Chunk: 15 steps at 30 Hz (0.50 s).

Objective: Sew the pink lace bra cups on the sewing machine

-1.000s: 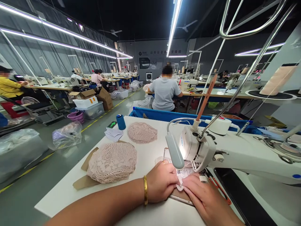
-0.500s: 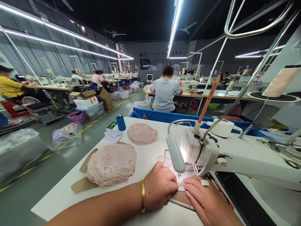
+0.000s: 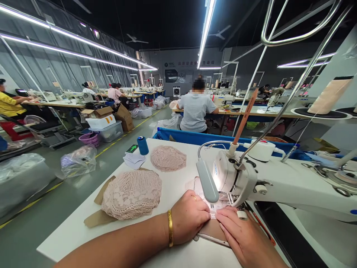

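Both hands [image 3: 190, 215] [image 3: 242, 231] press on pale lace [image 3: 213, 215] at the sewing machine [image 3: 281, 182].

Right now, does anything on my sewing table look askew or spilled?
Nothing looks spilled. Slightly askew: brown pieces jut unevenly from under the larger lace pile. The lace piece between left hand and right hand shows no obvious damage, though partly hidden.

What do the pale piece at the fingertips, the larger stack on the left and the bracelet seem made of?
Pale piece: probably lace, judging by its openwork edge; glare hides the finish.
Larger stack: likely matte textile lace, with raised patterns and holed edges.
Bracelet: apparently polished metal, gold-toned and shiny; which metal is unclear.
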### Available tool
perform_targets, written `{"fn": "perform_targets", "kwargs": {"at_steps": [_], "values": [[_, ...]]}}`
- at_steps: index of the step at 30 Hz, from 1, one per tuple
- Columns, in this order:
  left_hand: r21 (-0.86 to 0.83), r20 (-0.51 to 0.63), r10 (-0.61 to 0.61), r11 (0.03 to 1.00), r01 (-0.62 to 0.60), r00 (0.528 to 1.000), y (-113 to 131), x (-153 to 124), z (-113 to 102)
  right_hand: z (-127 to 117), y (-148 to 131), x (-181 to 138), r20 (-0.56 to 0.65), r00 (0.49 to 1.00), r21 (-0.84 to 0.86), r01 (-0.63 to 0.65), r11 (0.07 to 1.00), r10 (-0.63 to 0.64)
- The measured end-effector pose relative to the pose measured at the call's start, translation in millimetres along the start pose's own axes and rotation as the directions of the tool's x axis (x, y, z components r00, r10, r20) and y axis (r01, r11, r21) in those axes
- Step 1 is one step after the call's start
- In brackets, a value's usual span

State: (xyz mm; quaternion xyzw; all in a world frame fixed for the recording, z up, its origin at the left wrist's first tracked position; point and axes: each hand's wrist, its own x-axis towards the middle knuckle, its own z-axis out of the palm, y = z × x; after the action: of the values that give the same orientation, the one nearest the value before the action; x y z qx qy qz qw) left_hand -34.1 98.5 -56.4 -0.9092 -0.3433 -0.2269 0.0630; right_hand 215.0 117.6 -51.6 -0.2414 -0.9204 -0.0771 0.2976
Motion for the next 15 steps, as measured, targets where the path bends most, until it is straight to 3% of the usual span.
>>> {"fn": "perform_targets", "kwargs": {"at_steps": [11, 15], "values": [[0.028, 0.028, -0.033, 0.999, 0.032, 0.999, -5, 6, 1, 17, 7, -10, 0.034, 0.996, -0.029, -0.082, 0.996, 0.083], [0.023, -0.021, -0.059, 0.998, 0.059, 0.998, -7, 6, 5, 23, 11, -15, 0.025, 0.995, -0.03, -0.091, 0.995, 0.092]]}}
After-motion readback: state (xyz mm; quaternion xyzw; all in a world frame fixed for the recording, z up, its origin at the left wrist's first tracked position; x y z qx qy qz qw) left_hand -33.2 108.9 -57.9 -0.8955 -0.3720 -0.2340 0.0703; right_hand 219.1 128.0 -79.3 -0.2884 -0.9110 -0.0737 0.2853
